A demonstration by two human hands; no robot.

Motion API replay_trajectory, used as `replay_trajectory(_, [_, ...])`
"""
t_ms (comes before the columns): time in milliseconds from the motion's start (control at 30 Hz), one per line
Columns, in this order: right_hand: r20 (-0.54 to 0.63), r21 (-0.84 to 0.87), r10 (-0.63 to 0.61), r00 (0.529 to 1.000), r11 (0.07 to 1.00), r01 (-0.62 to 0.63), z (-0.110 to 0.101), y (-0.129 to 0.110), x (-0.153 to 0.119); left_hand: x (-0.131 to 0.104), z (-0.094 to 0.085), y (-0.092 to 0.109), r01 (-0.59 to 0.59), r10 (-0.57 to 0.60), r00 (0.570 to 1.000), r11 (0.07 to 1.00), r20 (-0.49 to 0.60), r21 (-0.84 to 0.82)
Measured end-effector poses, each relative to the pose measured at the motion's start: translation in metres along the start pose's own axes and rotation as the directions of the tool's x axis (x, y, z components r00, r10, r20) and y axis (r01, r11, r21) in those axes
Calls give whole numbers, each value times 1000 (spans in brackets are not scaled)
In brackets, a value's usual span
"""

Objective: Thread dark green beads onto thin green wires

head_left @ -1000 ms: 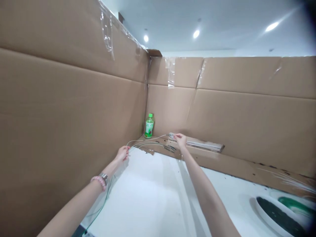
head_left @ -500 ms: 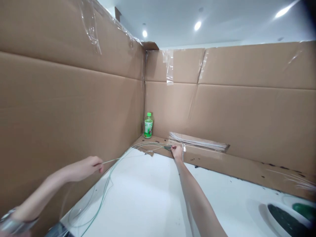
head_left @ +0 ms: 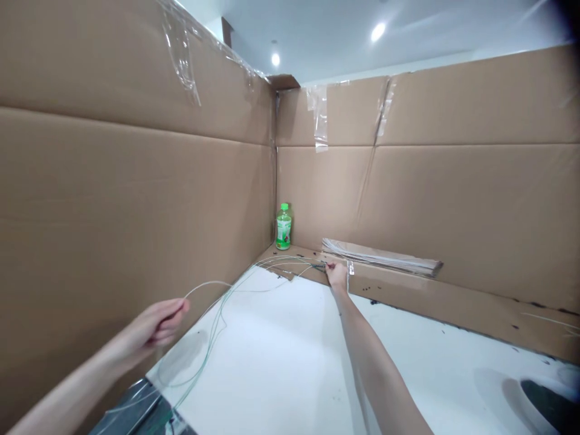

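Observation:
My left hand (head_left: 164,323) is closed in a pinch on one thin pale wire, raised in front of the left cardboard wall. That wire arcs from the fingertips toward several thin green and white wires (head_left: 211,344), which loop over the white tabletop (head_left: 281,356). At the far side of the table, my right hand (head_left: 338,275) is closed on the wires' gathered, dark-looking end (head_left: 318,266). The fingers partly cover this end, so its exact shape is hidden.
A green-capped bottle (head_left: 283,228) stands in the corner of the cardboard walls. Behind my right hand lies a bundle of straight white strips (head_left: 380,257). Small dark bits dot the cardboard strip (head_left: 421,302) along the back. A dark round object (head_left: 550,402) is at lower right.
My left hand has turned and dropped a little, and the wire in it has gone from straight to arched. My right hand keeps its grip on the bundle. The whole view has shifted slightly.

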State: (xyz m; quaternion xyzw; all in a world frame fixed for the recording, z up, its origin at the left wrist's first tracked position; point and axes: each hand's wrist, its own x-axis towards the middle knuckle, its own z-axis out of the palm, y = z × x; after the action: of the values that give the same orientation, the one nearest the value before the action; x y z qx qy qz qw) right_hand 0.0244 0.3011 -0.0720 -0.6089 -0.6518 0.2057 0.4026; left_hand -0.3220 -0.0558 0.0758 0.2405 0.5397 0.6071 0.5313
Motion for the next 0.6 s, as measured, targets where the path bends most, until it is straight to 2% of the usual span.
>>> replay_trajectory(100, [-6,1,-20,1000,1000,20,-4,-5,-2,33,49,-5,-82,80,996,994,-33,-68])
replay_trajectory(167, [-10,-8,-28,1000,1000,28,-7,-7,-3,41,73,11,-182,181,983,979,-19,-96])
replay_trajectory(233, [-12,-25,-28,1000,999,27,-9,-9,-4,40,89,37,-299,301,954,948,8,-106])
replay_trajectory(267, [-11,-36,-25,1000,999,25,-10,-10,-5,39,94,51,-367,370,929,926,21,-91])
replay_trajectory(300, [-9,-47,-22,1000,999,21,-11,-10,-6,39,97,62,-465,466,884,884,28,-50])
replay_trajectory(333, [-5,-58,-17,1000,998,16,-11,-10,-6,41,98,69,-573,572,819,817,33,62])
replay_trajectory(367, [2,-70,-11,1000,998,11,-11,-11,-7,45,97,71,-619,623,781,766,37,173])
replay_trajectory(400, [11,-81,-4,1000,997,5,-12,-12,-8,51,94,67,-626,645,763,723,40,292])
replay_trajectory(433, [23,-93,3,1000,996,0,-12,-13,-10,58,89,59,-569,629,776,669,43,478])
replay_trajectory(467, [37,-105,7,999,995,-4,-12,-14,-11,66,82,47,-486,578,815,647,38,587])
replay_trajectory(600, [94,-144,-4,996,989,18,-15,-22,-18,90,48,-12,-247,385,923,547,22,800])
